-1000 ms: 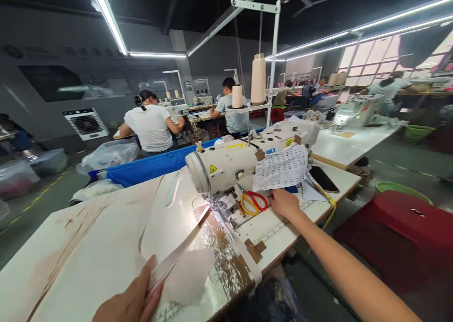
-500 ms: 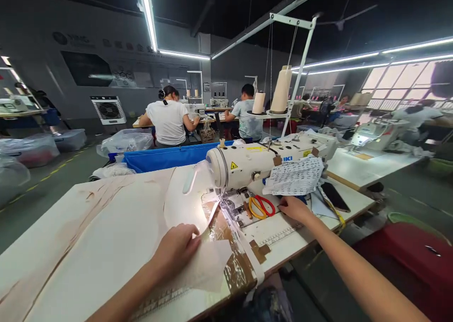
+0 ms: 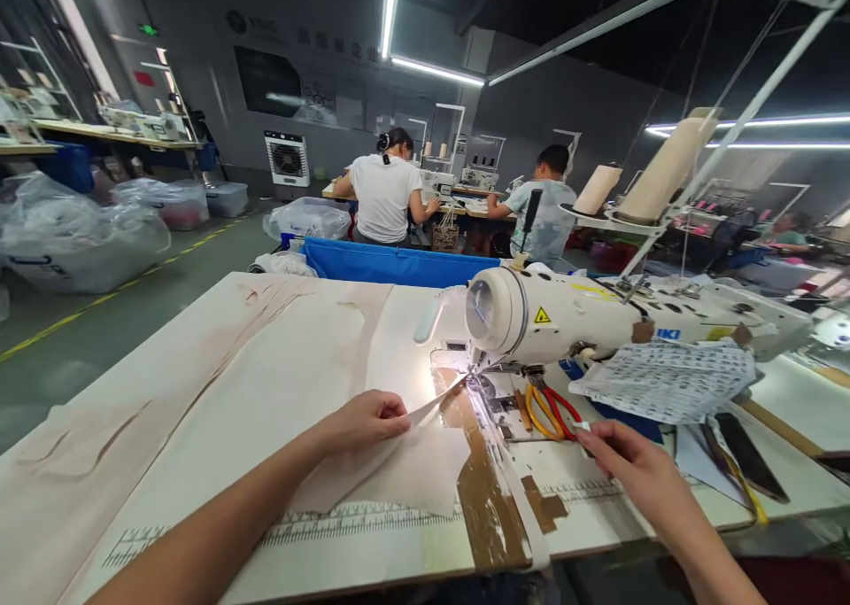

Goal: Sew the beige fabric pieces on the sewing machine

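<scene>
My left hand (image 3: 368,419) pinches the edge of a pale pink fabric piece (image 3: 415,472), which runs from the fingers to the needle area of the sewing machine (image 3: 518,317). The fabric lies partly raised over the table. My right hand (image 3: 634,463) is closed on a small white piece (image 3: 582,428), too small to name, between thumb and forefinger. It is just right of the red-and-yellow-handled scissors (image 3: 556,410), which lie on the machine bed. A narrow pale strip (image 3: 514,490) runs from the needle area over the table's front edge.
A printed cloth (image 3: 670,379) hangs at the machine's front, with a dark phone (image 3: 750,454) and yellow tape measure (image 3: 753,499) to the right. More pale fabric (image 3: 199,366) covers the table's left. Thread cones (image 3: 670,166) stand behind. Two people sit beyond a blue cloth bin (image 3: 398,264).
The view has swung left. My right hand has come out from near the printed cloth and now pinches a small white piece. My left hand lifts the fabric edge a little.
</scene>
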`<state>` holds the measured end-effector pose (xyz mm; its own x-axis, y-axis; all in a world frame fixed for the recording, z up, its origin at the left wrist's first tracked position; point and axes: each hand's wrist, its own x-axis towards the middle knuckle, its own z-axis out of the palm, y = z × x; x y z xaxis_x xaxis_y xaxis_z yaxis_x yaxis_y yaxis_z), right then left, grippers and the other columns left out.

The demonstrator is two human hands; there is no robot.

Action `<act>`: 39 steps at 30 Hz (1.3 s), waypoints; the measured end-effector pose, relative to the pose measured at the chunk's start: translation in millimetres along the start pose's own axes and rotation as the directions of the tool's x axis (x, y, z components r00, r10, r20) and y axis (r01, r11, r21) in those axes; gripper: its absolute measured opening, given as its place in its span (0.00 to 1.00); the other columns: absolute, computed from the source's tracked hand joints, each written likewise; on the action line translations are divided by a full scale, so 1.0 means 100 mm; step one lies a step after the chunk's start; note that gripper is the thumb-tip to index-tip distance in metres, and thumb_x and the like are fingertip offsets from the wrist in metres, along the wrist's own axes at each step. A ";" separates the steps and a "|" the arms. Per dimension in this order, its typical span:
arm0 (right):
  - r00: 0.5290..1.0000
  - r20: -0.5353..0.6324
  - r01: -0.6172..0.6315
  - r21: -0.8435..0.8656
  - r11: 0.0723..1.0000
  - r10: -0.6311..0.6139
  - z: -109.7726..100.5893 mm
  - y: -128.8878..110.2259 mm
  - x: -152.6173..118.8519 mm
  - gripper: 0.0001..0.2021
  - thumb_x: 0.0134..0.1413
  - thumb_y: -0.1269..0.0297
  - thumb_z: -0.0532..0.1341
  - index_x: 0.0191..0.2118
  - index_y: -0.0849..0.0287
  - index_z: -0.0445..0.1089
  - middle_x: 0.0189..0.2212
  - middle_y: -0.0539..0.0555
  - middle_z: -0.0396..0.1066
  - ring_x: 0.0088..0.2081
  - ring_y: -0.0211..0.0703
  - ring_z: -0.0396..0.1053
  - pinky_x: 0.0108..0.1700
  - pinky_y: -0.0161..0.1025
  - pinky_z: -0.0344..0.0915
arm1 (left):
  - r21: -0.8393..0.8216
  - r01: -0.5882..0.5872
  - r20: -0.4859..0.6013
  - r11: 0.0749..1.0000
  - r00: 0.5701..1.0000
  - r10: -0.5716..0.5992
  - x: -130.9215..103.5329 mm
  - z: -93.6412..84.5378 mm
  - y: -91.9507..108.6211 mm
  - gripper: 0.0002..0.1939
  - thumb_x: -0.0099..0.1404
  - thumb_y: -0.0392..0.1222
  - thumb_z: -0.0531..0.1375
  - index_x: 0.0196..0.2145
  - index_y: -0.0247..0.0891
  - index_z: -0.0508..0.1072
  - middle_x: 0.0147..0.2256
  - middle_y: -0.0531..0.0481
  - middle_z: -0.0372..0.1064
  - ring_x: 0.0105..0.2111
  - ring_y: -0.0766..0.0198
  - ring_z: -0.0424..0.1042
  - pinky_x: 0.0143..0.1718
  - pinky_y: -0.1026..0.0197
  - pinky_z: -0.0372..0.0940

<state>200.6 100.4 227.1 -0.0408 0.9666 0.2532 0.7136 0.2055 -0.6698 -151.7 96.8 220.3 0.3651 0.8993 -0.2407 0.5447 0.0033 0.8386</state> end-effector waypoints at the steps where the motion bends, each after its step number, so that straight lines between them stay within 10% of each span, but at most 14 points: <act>1: 0.996 0.067 0.059 0.039 0.997 -0.062 0.12 -0.14 -0.05 0.17 0.55 0.45 0.54 0.27 0.54 0.65 0.15 0.46 0.62 0.18 0.40 0.62 0.22 0.38 0.63 | 0.007 0.013 -0.010 1.000 1.000 -0.013 0.00 -0.01 0.00 0.19 0.53 0.59 0.56 0.25 0.37 0.63 0.23 0.56 0.52 0.24 0.67 0.51 0.26 0.63 0.46; 6: 0.909 0.235 0.308 0.180 0.934 -0.345 0.81 -0.80 -0.11 0.13 0.64 0.55 0.49 0.34 0.54 0.66 0.30 0.51 0.70 0.31 0.41 0.68 0.34 0.37 0.66 | 0.021 0.066 -0.027 0.998 0.998 -0.065 -0.01 -0.07 -0.03 0.18 0.55 0.57 0.54 0.26 0.37 0.64 0.23 0.57 0.52 0.24 0.66 0.51 0.25 0.63 0.46; 11: 0.863 0.276 0.394 0.156 0.906 -0.423 1.18 -0.96 0.11 0.11 0.64 0.63 0.47 0.33 0.54 0.64 0.32 0.53 0.71 0.34 0.44 0.67 0.36 0.40 0.62 | -0.005 0.070 -0.006 0.998 0.998 -0.070 0.00 -0.11 -0.05 0.19 0.55 0.59 0.54 0.27 0.38 0.63 0.23 0.57 0.52 0.24 0.66 0.50 0.25 0.63 0.46; 28: 0.868 0.231 0.389 0.235 0.891 -0.440 1.24 -0.80 0.15 0.12 0.64 0.60 0.48 0.33 0.56 0.65 0.23 0.47 0.63 0.25 0.38 0.60 0.28 0.35 0.57 | -0.354 0.129 0.306 0.926 0.952 -0.016 -0.03 -0.10 -0.04 0.24 0.49 0.62 0.62 0.24 0.37 0.64 0.21 0.57 0.54 0.22 0.69 0.49 0.24 0.64 0.44; 35: 0.888 0.107 0.407 0.271 0.872 -0.448 1.19 -0.87 0.07 0.12 0.63 0.59 0.47 0.30 0.54 0.59 0.33 0.54 0.70 0.35 0.44 0.65 0.37 0.41 0.60 | -0.016 -0.029 0.314 0.999 0.949 0.033 -0.09 -0.11 0.08 0.27 0.59 0.66 0.53 0.21 0.38 0.57 0.18 0.58 0.43 0.19 0.70 0.43 0.21 0.62 0.40; 39: 0.855 0.206 0.387 0.358 0.850 -0.476 1.15 -0.89 0.04 0.13 0.63 0.58 0.47 0.31 0.54 0.62 0.32 0.54 0.73 0.35 0.45 0.68 0.37 0.42 0.63 | 0.390 -0.244 0.201 0.888 0.963 0.177 -0.28 0.11 0.28 0.21 0.66 0.52 0.50 0.20 0.39 0.53 0.16 0.57 0.47 0.17 0.70 0.48 0.21 0.61 0.47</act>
<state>56.2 103.4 207.0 -0.5187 0.7602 0.3912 0.3407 0.6035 -0.7209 -138.1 67.3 245.1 0.6000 0.7790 -0.1823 0.6888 -0.3870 0.6130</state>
